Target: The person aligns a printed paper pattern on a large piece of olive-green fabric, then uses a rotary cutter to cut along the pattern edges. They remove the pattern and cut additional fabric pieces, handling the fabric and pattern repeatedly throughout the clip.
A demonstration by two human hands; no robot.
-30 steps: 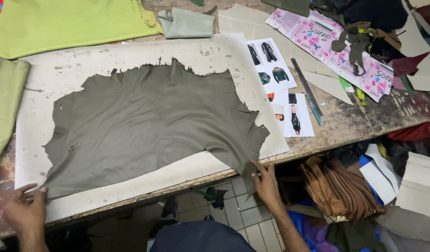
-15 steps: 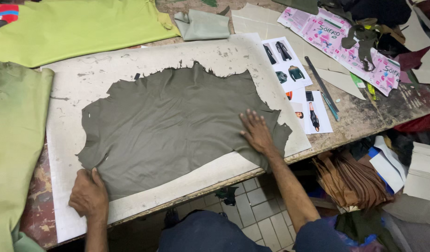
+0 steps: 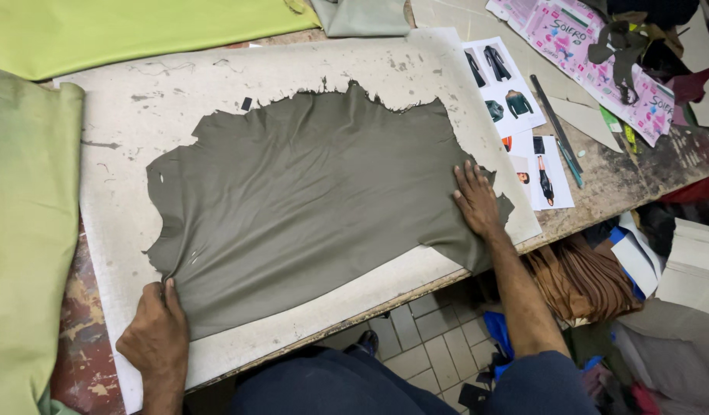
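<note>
Both hands have slid outward: left hand (image 3: 156, 338) pinches the olive hide (image 3: 308, 207), right hand (image 3: 476, 200) presses flat; overpulling risks tearing its ragged edge.

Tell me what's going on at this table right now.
A person is spreading an olive-grey hide flat on a pale board on the workbench. The left hand pinches the hide's lower-left edge, and the right hand presses flat on its right end. The hide looks mostly smooth, with slight puckering by the left hand. A light green sheet lies along the left side, and fashion printouts sit past the right hand.
</note>
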